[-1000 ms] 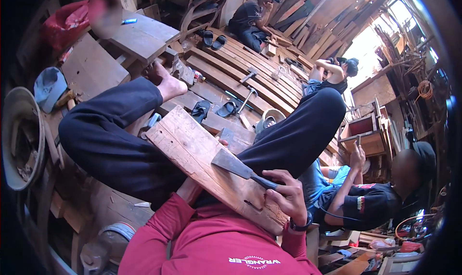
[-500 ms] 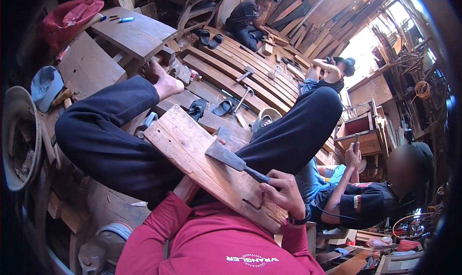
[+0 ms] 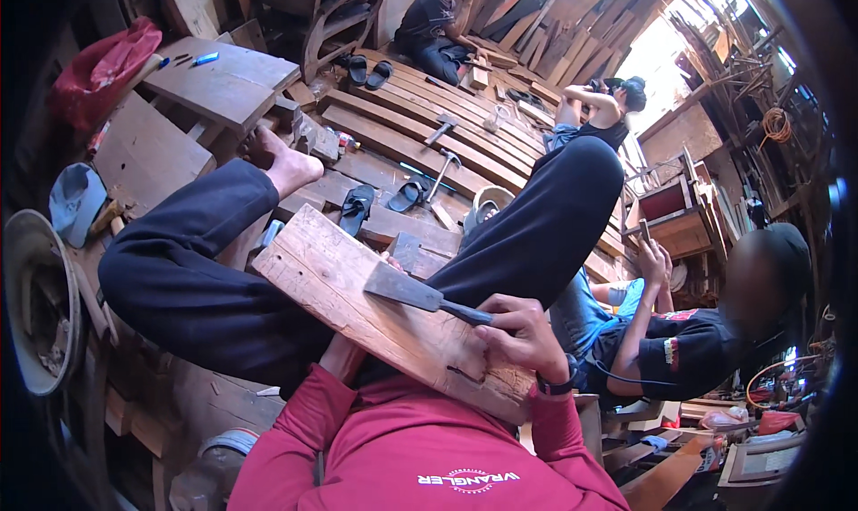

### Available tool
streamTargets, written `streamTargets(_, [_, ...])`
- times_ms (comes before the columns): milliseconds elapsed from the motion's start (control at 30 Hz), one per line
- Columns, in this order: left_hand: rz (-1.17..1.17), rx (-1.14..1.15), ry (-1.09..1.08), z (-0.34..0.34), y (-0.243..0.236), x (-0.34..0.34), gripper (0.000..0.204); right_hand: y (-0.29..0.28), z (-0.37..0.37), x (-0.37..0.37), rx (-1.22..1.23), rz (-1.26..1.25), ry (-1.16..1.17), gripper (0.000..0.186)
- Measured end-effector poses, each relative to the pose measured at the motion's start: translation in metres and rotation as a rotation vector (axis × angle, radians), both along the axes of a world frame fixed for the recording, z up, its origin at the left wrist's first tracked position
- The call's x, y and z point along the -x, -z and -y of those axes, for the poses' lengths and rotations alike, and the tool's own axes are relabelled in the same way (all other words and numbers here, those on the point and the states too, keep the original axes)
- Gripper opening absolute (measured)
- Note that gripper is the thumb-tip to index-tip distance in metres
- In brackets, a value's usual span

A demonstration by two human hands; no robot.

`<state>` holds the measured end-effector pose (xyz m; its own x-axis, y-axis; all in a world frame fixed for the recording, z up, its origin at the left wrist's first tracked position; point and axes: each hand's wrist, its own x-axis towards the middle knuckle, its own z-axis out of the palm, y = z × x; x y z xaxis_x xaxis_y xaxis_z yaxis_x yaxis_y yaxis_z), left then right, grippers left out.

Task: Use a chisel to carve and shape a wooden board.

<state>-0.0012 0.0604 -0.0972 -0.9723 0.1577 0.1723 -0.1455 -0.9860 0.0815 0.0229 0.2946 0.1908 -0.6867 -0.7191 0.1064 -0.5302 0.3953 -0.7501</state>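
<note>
A thick, light-brown wooden board [image 3: 357, 310] lies slanted across my lap. My right hand [image 3: 523, 332] grips the dark handle of a wide-bladed chisel [image 3: 407, 289], with fingers wrapped round it near the board's right end. The chisel's flat blade rests along the board's upper face, its edge pointing left and away. My left hand [image 3: 391, 261] reaches beneath the board; only fingertips show past the far edge, and the wrist shows at the near edge. The palm is hidden under the wood. A dark slot is cut into the board near my right hand.
Hammers [image 3: 442, 173], sandals [image 3: 356, 209] and long planks [image 3: 402, 140] lie ahead. A basin [image 3: 40, 305] stands at far left beside a pale blue cap [image 3: 78, 202]. A co-worker [image 3: 688, 341] sits close on my right, holding a small upright object; two other people sit farther off.
The whole view has shifted slightly. The chisel lies at a slightly flatter angle, still on the board. The co-worker's two hands at right are now together round the small object.
</note>
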Motion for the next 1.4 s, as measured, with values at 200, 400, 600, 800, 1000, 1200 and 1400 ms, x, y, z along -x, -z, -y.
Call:
streamTargets(200, [-0.139,-0.338,0.191,0.000,0.032,0.007,0.037,-0.004,0.014,0.005,-0.030,0.003,0.028,0.014])
streamTargets(400, [0.052,0.001,-0.095,-0.011,0.032,-0.006,0.045,0.013,0.040,0.008,-0.001,-0.058,-0.031,0.013])
streamTargets(600, [0.013,-0.024,-0.002,0.002,0.019,-0.003,0.043,-0.003,0.007,0.012,-0.009,-0.052,0.088,0.014])
streamTargets(800, [0.001,-0.034,0.029,0.007,0.014,0.000,0.041,0.012,0.051,0.014,0.046,-0.128,0.042,0.018])
streamTargets(1000, [0.004,-0.046,0.053,0.017,-0.007,-0.007,0.039,0.019,0.049,0.012,0.227,-0.214,0.132,0.014])
streamTargets(1200, [-0.020,-0.109,0.077,0.013,-0.032,-0.013,0.037,0.028,0.044,0.011,0.247,-0.185,0.236,0.013])
streamTargets(1400, [0.288,0.073,-0.048,0.007,-0.084,-0.026,0.026,0.037,0.048,0.004,0.315,-0.229,0.082,0.013])
